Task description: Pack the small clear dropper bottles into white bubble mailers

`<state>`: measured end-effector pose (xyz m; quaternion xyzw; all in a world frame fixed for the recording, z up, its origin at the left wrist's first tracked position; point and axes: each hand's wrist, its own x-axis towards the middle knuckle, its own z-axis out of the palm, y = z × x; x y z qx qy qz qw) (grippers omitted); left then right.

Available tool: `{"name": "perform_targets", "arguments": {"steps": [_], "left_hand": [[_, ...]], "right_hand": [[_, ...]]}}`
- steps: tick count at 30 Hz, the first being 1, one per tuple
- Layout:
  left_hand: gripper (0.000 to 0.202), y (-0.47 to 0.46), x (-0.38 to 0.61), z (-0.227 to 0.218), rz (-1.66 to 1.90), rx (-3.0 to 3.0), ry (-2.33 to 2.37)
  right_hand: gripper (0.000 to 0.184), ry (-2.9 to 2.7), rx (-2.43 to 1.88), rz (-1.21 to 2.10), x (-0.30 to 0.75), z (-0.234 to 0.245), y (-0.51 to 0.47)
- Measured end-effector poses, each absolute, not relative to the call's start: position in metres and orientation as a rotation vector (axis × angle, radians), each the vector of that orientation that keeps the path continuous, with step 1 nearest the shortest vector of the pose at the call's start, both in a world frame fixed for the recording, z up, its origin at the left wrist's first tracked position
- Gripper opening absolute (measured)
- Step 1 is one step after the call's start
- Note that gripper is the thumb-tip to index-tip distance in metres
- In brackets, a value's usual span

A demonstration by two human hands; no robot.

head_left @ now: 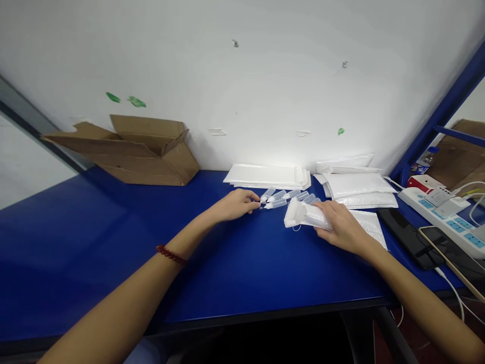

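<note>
A: Pouch (313, 216): where, and how held?

B: Just right of the cluster of bottles (292, 194). Right hand (341, 228) grips it: thumb on the near side, fingers over the top. Cannot tell whether its underside meets the table (227, 273).

A: Left hand (238, 206)?

B: Fingertips almost together at the nozzle (266, 206) of the near bottle (278, 203). Pinching or merely touching: cannot tell.

A: Hazards?

B: Judgement only. A hold on so thin a tip could let the bottle swivel or roll, its body being round and apparently smooth. Too hard a squeeze on the right could crush the pouch, since its walls look soft. The pouch's left end sits close enough to nudge bottles out of place. A loose loop (297, 228) below that end might snag.

A: Bearings?

B: Pouch: flared end faces left, toward the left hand; long axis runs roughly left to right, right end slightly nearer the table's front edge. Near bottle: nozzle leftward, long axis almost sideways, base a touch farther back.
</note>
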<state>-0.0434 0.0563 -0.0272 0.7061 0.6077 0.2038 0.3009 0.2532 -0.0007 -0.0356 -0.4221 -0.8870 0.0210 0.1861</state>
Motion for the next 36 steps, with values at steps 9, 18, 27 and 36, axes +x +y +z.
{"name": "perform_targets", "arguments": {"steps": [9, 18, 27, 36], "left_hand": [[0.017, 0.06, -0.039, -0.036, 0.574, 1.829, 1.633], [0.016, 0.054, -0.042, -0.023, 0.441, 1.699, 1.55], [0.025, 0.035, -0.053, 0.009, 0.657, 1.68, 1.387], [0.019, 0.01, 0.0, -0.008, 0.379, 1.757, 1.101]], "right_hand": [[0.048, -2.539, -1.193, 0.066, 0.251, -0.034, -0.003], [0.047, -2.539, -1.197, 0.069, 0.252, -0.032, -0.004], [0.048, -2.531, -1.206, 0.085, 0.251, -0.033, -0.003], [0.048, -2.621, -1.088, 0.195, 0.248, -0.029, -0.006]]}}
